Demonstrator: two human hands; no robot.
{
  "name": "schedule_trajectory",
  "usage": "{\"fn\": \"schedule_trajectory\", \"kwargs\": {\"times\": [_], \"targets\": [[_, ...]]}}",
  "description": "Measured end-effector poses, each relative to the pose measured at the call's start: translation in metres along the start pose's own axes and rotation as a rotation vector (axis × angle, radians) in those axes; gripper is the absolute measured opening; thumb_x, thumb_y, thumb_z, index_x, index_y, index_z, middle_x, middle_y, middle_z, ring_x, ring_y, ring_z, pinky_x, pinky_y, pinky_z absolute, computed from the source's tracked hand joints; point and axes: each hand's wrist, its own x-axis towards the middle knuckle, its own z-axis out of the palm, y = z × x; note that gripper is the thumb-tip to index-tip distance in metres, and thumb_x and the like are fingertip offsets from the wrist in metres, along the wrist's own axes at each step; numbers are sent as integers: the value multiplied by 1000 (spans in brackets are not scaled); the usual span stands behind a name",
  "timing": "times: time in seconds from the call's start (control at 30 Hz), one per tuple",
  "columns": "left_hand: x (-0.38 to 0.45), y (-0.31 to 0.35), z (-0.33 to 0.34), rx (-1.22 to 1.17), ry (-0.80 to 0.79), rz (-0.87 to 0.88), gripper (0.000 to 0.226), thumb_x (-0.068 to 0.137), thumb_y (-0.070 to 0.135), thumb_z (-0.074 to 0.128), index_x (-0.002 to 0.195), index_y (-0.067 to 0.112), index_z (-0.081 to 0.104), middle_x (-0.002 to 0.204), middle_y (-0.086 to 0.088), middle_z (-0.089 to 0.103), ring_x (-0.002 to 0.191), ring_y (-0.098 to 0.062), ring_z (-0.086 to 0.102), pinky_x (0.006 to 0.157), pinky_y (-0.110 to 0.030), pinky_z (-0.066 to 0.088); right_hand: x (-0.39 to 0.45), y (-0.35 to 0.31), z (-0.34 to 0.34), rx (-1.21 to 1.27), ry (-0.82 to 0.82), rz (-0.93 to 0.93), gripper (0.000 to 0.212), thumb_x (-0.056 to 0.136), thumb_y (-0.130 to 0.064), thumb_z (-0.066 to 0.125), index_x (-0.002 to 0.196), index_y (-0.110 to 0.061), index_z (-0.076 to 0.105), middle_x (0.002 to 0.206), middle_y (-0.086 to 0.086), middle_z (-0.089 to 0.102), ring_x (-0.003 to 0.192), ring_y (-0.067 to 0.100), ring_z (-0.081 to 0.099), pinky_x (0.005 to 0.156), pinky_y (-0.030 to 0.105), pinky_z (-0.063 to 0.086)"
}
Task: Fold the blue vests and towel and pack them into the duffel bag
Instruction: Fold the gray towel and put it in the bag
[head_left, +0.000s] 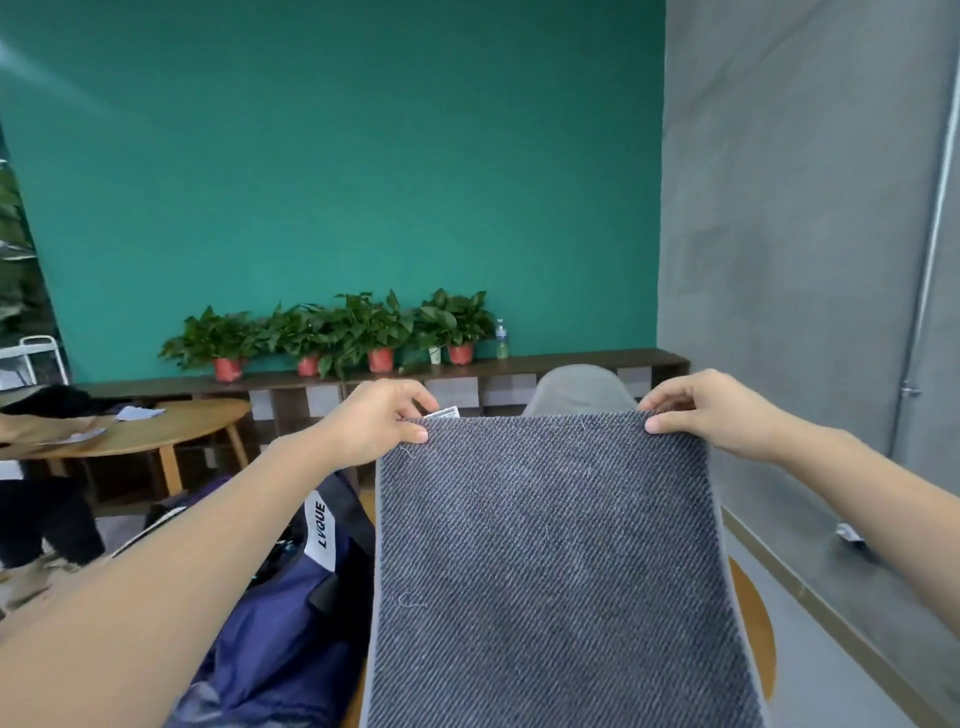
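A grey ribbed towel (550, 571) hangs stretched in front of me, filling the lower middle of the view. My left hand (379, 421) pinches its top left corner, beside a small white label. My right hand (701, 410) pinches the top right corner. Both corners are at the same height, so the top edge runs level. Below my left forearm lies the dark blue duffel bag (291, 639) with a white tag reading LVQUE. The towel hides part of the bag and whatever lies under it. No blue vests can be made out.
A round wooden table (171, 426) with papers and dark cloth stands at the left. A low dark shelf (519, 364) along the teal wall carries potted plants (379, 332) and a bottle (501, 340). A grey chair back (576, 389) rises behind the towel. A grey wall (805, 260) closes the right.
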Motion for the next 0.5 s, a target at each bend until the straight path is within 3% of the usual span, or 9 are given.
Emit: {"fn": "schedule_trajectory", "kwargs": {"times": [0.07, 0.17, 0.33, 0.4, 0.5], "targets": [[19, -26, 32, 45, -47, -20, 24, 90, 14, 75, 104, 33, 69, 100, 9, 70, 97, -5, 65, 91, -29, 50, 16, 28, 27, -42, -40, 28, 14, 86, -16, 79, 91, -29, 76, 89, -14, 76, 82, -7, 66, 72, 4, 45], [47, -67, 84, 120, -134, -43, 17, 92, 11, 71, 100, 26, 71, 101, 5, 70, 98, -12, 65, 85, -28, 48, 38, 73, 74, -119, -122, 79, 14, 88, -20, 77, 90, -33, 72, 95, -13, 75, 86, -3, 65, 74, 10, 45], [86, -115, 148, 190, -125, -80, 17, 98, 13, 62, 110, 23, 69, 112, -3, 68, 103, -20, 64, 89, -38, 55, 67, 133, 132, -207, -141, 151, 22, 88, -30, 76, 79, -46, 63, 93, -18, 71, 93, 8, 65, 89, 41, 52], [91, -124, 161, 190, -96, -83, 14, 99, 15, 62, 108, 23, 69, 110, -2, 68, 98, -19, 64, 87, -39, 57, 71, 142, 144, -191, -104, 143, 19, 90, -27, 75, 84, -43, 65, 95, -15, 72, 95, 10, 65, 89, 41, 53], [86, -132, 174, 223, -94, -54, 12, 98, 16, 63, 104, 23, 70, 106, 0, 70, 98, -21, 65, 87, -39, 55, 65, 145, 157, -138, -41, 112, 7, 93, -21, 72, 98, -26, 74, 99, -10, 72, 96, 10, 64, 87, 30, 49]]}}
